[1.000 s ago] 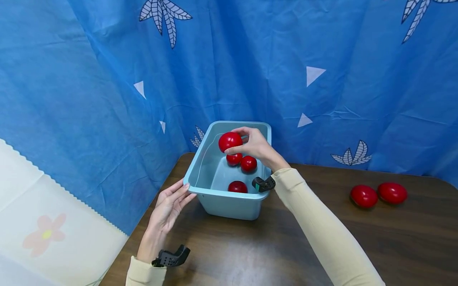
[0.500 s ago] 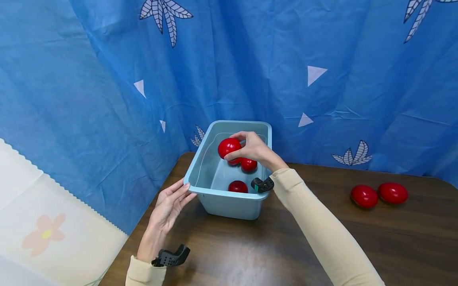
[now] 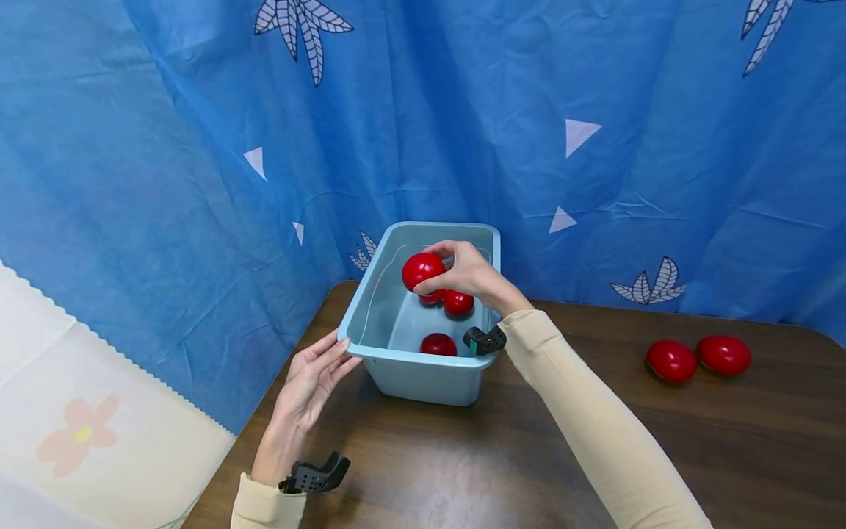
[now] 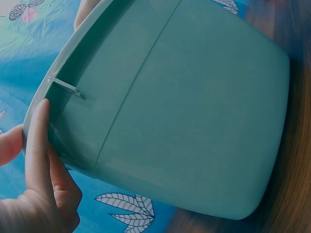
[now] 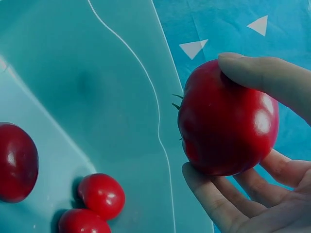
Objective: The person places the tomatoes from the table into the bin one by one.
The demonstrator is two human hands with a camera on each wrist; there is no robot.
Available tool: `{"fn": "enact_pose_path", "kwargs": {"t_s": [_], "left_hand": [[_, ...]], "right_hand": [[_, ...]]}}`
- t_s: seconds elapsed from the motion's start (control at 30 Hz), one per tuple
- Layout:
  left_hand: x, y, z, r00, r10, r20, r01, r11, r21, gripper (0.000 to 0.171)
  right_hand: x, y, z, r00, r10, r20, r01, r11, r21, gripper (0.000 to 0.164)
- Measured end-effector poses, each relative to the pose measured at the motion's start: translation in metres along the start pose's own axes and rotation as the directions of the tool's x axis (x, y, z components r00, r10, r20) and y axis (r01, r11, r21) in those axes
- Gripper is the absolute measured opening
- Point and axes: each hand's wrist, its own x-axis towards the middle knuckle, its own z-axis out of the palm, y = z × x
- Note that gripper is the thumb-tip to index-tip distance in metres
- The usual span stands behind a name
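Observation:
In the head view, my right hand (image 3: 471,273) holds a red tomato (image 3: 421,272) between thumb and fingers, inside the outline of a light blue plastic tub (image 3: 423,380). Small green sepals stick out from the held tomato (image 5: 228,126) in the right wrist view, and the fingers curve under it. Three more tomatoes lie on the tub's floor: one near the front wall (image 3: 438,345), two side by side farther back, partly covered by the held one. My left hand (image 3: 309,389) pinches the tub's front left corner at the rim, thumb on top and fingers beneath.
Two red tomatoes, one rounder (image 3: 671,361) and one wider (image 3: 724,355), lie close together at the right on the dark wooden table (image 3: 568,455). A blue patterned curtain (image 3: 449,110) hangs right behind the tub. Pale flowered cloth (image 3: 119,411) covers the left side.
Over the past second my right hand has lowered the tomato slightly into the tub, then held it nearly still. The left hand and the tub stay in place.

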Motion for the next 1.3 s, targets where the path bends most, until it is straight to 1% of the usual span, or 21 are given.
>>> {"fn": "enact_pose_path", "kwargs": {"t_s": [0.17, 0.23, 0.43, 0.7, 0.87, 1.0, 1.1, 1.23, 1.3], "left_hand": [[0.000, 0.000, 0.000, 1.000, -0.003, -0.003, 0.003, 1.000, -0.004, 0.053], [0.000, 0.000, 0.000, 1.000, -0.002, -0.002, 0.002, 1.000, -0.005, 0.053], [0.001, 0.001, 0.000, 1.000, 0.000, 0.002, 0.000, 1.000, -0.005, 0.055], [0.001, 0.000, 0.000, 1.000, 0.020, 0.005, -0.020, 1.000, -0.009, 0.056], [0.000, 0.001, 0.000, 1.000, 0.027, 0.012, -0.027, 1.000, -0.002, 0.056], [-0.001, 0.001, -0.001, 1.000, 0.024, 0.012, -0.024, 1.000, -0.007, 0.057], [-0.001, 0.001, 0.000, 1.000, 0.023, 0.015, -0.023, 1.000, -0.005, 0.058], [0.000, 0.001, -0.001, 0.999, 0.023, 0.027, -0.023, 1.000, 0.003, 0.059], [-0.001, 0.003, -0.003, 0.999, 0.026, 0.030, -0.026, 1.000, -0.008, 0.052]], "right_hand": [[-0.002, 0.000, -0.002, 1.000, 0.018, 0.006, -0.018, 1.000, 0.001, 0.074], [-0.003, 0.000, -0.004, 1.000, 0.015, 0.009, -0.015, 1.000, 0.023, 0.071], [-0.005, 0.001, -0.010, 0.999, -0.034, 0.000, 0.034, 0.995, 0.097, 0.061], [-0.010, 0.006, -0.011, 0.999, -0.029, 0.026, 0.026, 0.996, 0.083, 0.063], [-0.015, 0.004, -0.015, 0.998, -0.062, 0.033, 0.059, 0.995, 0.085, 0.064], [-0.026, 0.003, -0.022, 0.994, -0.100, 0.032, 0.097, 0.991, 0.094, 0.064], [-0.038, 0.006, -0.031, 0.992, -0.126, 0.008, 0.124, 0.985, 0.120, 0.063], [-0.056, 0.021, -0.048, 0.986, -0.155, -0.055, 0.161, 0.976, 0.148, 0.060], [-0.065, 0.032, -0.059, 0.981, -0.167, -0.094, 0.181, 0.971, 0.158, 0.059]]}}
